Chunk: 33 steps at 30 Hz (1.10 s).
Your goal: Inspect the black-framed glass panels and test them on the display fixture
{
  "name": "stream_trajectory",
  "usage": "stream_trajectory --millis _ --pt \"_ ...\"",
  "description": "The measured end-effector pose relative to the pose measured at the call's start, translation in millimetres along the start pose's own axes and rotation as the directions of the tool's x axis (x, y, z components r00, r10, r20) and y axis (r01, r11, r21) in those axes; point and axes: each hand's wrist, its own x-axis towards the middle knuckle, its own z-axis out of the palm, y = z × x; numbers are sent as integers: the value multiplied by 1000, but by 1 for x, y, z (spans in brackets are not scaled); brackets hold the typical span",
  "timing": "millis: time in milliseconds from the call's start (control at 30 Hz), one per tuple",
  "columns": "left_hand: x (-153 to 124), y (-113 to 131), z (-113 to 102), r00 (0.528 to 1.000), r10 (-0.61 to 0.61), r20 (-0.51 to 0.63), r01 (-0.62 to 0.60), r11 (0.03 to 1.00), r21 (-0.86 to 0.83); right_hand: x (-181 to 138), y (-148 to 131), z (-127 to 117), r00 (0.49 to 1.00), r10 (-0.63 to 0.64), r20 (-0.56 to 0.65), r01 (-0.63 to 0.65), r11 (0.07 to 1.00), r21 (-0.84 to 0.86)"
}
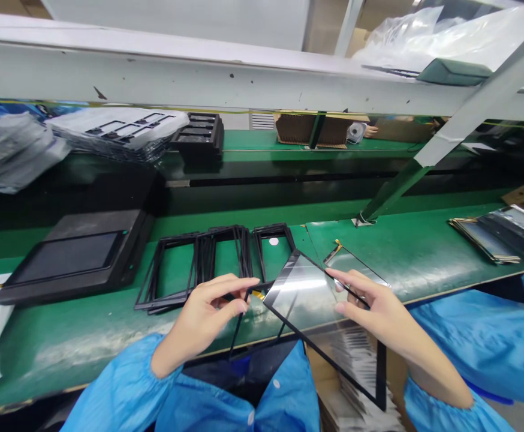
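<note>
My right hand (370,303) grips a clear glass panel with a black border (309,300) by its right edge and holds it tilted above the green bench's front edge. My left hand (208,309) pinches a thin black plastic frame (244,318) just left of the panel's near corner. Both hands come out of blue sleeves. Another glass panel (356,261) lies flat on the bench behind my right hand.
Several black frames (208,258) lie overlapping on the green bench (86,324). A black fixture with a dark screen (71,258) stands at left. Stacked panels (500,234) lie at far right, bagged frames (118,129) and black trays (199,132) at the back. A white shelf beam (199,72) runs overhead.
</note>
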Motion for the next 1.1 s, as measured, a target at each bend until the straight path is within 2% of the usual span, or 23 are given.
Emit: stream_trajectory --millis 200,433,567,733,967,1100 --pt "-3 -3 2 1000 19 -24 -18 1000 8 0 6 0 1000 -11 -1 11 1000 -20" --pt "-3 7 6 994 98 -50 -95 994 58 1 5 1 1000 15 22 -15 1000 6" --pt "-4 10 6 990 125 -68 -121 990 67 -1 3 1 1000 13 -3 -13 1000 7" --pt "-5 9 7 989 129 -75 -125 991 51 0 3 0 1000 -9 -20 9 1000 -12" --pt "-6 7 9 987 145 -73 -144 989 19 0 8 1 1000 23 -2 -23 1000 20" --pt "-6 4 13 990 114 -79 -116 993 -18 -1 10 6 1000 21 -4 -20 998 53"
